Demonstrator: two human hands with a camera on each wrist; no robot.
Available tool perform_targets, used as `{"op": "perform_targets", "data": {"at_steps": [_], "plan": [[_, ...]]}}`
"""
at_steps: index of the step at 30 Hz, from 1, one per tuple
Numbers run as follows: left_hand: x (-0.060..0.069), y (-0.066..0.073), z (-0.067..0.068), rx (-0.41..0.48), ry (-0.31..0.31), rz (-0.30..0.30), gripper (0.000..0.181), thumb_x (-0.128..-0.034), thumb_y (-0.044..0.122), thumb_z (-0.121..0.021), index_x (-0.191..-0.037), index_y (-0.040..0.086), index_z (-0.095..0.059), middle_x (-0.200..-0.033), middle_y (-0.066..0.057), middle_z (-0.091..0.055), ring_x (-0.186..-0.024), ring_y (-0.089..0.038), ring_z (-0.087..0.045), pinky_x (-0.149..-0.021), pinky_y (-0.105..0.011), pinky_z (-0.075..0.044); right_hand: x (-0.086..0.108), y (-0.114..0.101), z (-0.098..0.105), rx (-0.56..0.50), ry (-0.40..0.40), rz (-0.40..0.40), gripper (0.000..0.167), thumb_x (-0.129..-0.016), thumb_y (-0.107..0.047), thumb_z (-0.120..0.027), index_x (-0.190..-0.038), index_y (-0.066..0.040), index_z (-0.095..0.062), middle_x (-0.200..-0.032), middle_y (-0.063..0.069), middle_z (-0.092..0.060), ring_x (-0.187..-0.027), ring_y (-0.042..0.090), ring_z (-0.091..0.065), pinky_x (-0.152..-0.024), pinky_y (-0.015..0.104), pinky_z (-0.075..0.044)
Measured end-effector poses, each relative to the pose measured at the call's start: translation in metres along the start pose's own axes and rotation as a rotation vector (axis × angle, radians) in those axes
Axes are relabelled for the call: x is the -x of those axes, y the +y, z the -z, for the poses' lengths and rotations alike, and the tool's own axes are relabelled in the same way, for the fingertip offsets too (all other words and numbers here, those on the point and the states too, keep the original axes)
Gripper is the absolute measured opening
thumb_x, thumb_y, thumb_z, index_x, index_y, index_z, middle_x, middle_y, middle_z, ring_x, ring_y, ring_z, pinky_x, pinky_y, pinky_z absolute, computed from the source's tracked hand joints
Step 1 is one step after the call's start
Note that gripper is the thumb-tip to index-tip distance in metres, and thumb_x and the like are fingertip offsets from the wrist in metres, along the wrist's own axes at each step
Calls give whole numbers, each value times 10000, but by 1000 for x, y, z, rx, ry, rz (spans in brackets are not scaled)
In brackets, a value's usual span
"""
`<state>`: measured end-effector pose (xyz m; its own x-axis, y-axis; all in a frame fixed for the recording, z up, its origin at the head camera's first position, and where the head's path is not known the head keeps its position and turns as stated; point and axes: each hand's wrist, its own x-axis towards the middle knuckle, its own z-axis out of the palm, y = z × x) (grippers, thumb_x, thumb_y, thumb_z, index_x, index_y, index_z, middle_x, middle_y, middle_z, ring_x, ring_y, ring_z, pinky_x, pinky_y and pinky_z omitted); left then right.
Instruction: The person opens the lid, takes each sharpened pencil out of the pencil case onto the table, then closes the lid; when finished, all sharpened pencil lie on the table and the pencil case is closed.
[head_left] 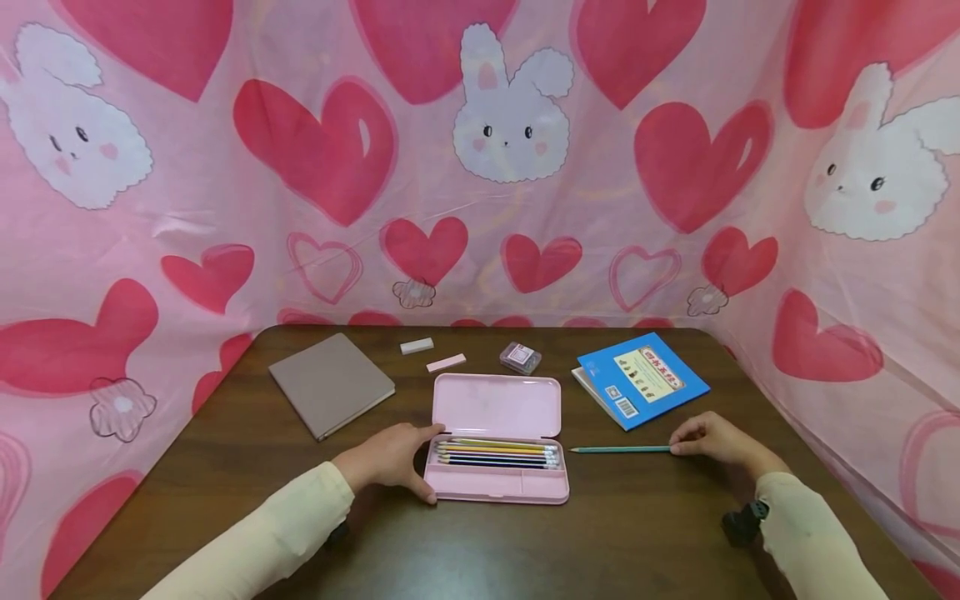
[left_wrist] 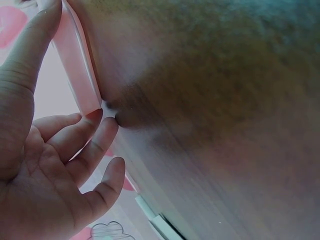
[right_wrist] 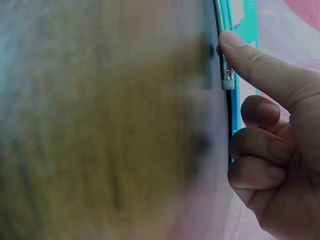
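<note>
With the left hand [head_left: 386, 458] gripping the pink case [head_left: 472, 483] at its 9 o'clock side, gently lift the blue-green pencil [head_left: 621, 450] at its 3 o'clock, which the right hand [head_left: 712, 442] pinches near the eraser [right_wrist: 228, 84].

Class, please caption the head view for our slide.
Right hand pinching a teal pencil; left hand holding an open pink pencil case.

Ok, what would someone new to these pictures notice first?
Probably the backdrop of hearts and rabbits, rising behind and beside the table. Next, the open pink case near the middle, pencils inside, the left hand holding its left end. To its right, the right hand pinches a teal pencil.
</note>
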<state>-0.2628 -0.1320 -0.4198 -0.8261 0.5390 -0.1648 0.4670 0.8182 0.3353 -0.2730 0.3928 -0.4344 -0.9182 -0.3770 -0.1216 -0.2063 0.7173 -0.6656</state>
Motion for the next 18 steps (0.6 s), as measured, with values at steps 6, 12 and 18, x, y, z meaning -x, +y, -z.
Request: {"op": "perform_targets", "data": {"at_steps": [6, 12, 18], "plan": [[0, 1, 0, -1, -5, 4, 1012, -548, 570, -813, -1379, 133, -436, -1262, -121, -569, -1143, -293, -522, -960, -489, -416, 3, -1, -2, 8, 7, -30, 267, -781, -255, -727, -937, -40, -706, -873, 42, -665, -726, 53, -516, -678, 233, -452], [0, 0, 0, 5, -7, 5, 1008, -551, 563, -814, -1378, 127, -436, -1266, -123, -566, -1146, -299, -518, -957, -499, -414, 2, -7, -6, -40, 30, -14, 313, -800, -258, -712, -998, -16, -693, -922, 87, -679, -740, 64, -546, -694, 227, -471], [1, 3, 1, 13, -13, 22, 1004, -553, 557, -816, -1381, 137, -433, -1266, -122, -561, -1146, -293, -515, -960, -498, -413, -5, -24, -13, -25, 58, 25, 334, -806, -273, -705, -1026, -22, -691, -944, 74, -694, -754, 31, -551, -703, 201, -477]]}}
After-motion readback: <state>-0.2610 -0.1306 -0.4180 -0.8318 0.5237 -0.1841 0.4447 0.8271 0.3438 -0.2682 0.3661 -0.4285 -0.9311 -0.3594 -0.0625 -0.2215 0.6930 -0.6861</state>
